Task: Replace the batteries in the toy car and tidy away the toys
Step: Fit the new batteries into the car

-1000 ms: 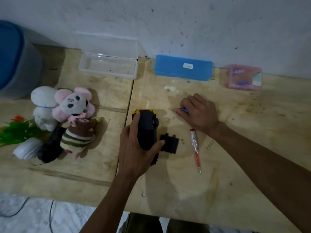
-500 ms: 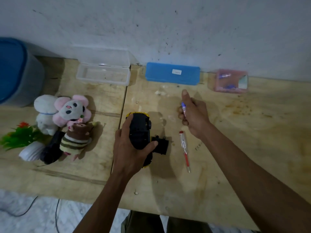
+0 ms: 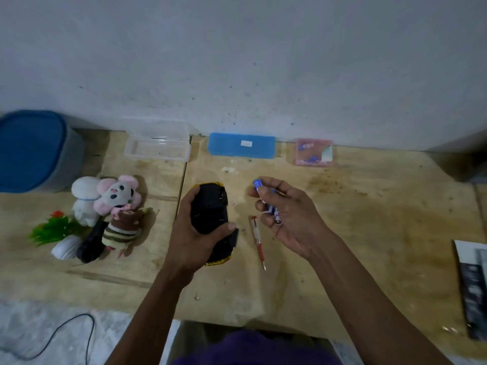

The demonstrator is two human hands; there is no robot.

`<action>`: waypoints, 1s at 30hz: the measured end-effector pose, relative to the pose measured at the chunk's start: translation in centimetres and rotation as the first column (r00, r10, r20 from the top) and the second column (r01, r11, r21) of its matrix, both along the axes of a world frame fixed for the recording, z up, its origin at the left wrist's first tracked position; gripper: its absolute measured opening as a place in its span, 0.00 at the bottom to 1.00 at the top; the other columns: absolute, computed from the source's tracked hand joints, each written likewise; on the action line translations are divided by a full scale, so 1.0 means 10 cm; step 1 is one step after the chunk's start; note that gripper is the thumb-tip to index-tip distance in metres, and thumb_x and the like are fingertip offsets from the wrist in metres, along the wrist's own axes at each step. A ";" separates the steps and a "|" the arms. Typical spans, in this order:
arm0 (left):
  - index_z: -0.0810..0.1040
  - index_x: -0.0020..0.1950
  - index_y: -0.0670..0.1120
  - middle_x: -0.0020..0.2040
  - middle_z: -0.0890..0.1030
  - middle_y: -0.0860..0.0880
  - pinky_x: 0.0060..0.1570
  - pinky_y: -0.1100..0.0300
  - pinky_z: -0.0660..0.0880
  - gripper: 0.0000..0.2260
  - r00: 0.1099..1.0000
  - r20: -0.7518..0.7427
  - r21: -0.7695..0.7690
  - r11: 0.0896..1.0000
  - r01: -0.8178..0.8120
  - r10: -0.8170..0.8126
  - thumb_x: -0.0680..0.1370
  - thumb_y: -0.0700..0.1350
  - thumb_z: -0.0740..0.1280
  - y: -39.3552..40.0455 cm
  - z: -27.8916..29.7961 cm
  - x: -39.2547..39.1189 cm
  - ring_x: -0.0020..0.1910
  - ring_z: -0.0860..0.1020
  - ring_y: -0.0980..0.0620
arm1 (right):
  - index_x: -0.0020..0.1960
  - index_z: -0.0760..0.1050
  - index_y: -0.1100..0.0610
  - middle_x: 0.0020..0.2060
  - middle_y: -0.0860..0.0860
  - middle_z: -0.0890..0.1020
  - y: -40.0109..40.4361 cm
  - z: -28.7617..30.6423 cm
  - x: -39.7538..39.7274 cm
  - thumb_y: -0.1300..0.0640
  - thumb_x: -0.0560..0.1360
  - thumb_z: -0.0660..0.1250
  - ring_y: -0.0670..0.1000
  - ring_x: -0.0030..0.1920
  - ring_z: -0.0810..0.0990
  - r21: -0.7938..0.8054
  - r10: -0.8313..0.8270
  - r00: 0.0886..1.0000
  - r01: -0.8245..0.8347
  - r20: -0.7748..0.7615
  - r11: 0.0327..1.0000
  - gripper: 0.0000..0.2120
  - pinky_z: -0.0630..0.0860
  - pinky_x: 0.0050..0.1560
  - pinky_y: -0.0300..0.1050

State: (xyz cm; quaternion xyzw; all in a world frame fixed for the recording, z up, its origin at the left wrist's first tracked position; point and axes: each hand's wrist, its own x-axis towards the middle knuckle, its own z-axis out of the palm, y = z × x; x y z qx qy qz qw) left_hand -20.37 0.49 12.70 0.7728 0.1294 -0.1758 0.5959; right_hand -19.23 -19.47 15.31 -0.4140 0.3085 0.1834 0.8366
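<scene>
Two batteries [image 3: 267, 204], lifted off the surface [image 3: 369, 219] a second ago, are sitting pinched in the right hand [image 3: 287, 219]; the left hand [image 3: 195, 241] is gripping the upturned toy car [image 3: 209, 214], so loading is probably next.

Nothing is reading clearly: the small white label [image 3: 246, 144] on the flat blue plastic case [image 3: 241, 149], beyond both hands, is showing only a blur.

Both forearms are bare to the bottom of the frame, with no sleeves, watch or rings showing on the left hand [image 3: 196, 241] or the right hand [image 3: 292, 219]. A purple garment [image 3: 253, 347] covers the lap at the lower edge, blurred.
</scene>
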 end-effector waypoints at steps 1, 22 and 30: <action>0.64 0.76 0.58 0.62 0.77 0.62 0.49 0.62 0.81 0.42 1.000 0.017 -0.014 1.000 0.015 -0.014 0.68 0.40 0.81 -0.03 0.04 0.03 0.55 0.81 0.62 | 0.61 0.77 0.64 0.46 0.58 0.84 0.00 0.03 0.00 0.65 0.79 0.67 0.47 0.34 0.74 -0.029 -0.015 1.000 0.015 0.002 0.999 0.11 0.68 0.26 0.36; 0.64 0.72 0.58 0.49 0.77 0.77 0.44 0.64 0.82 0.38 0.910 0.229 -0.120 0.918 0.378 -0.345 0.71 0.35 0.78 1.17 0.73 0.07 0.50 0.82 0.66 | 0.45 0.83 0.53 0.35 0.49 0.84 1.50 0.61 -0.48 0.52 0.76 0.73 0.43 0.31 0.74 -0.764 0.158 0.950 0.110 0.268 0.635 0.05 0.71 0.35 0.43; 0.65 0.72 0.60 0.54 0.78 0.74 0.48 0.56 0.83 0.39 0.883 0.229 -0.151 0.881 0.448 -0.409 0.71 0.34 0.79 1.37 0.80 0.06 0.52 0.85 0.55 | 0.40 0.82 0.52 0.36 0.47 0.84 1.82 0.59 -0.54 0.47 0.70 0.78 0.51 0.41 0.84 -0.851 0.057 0.961 0.209 0.269 0.483 0.10 0.82 0.46 0.55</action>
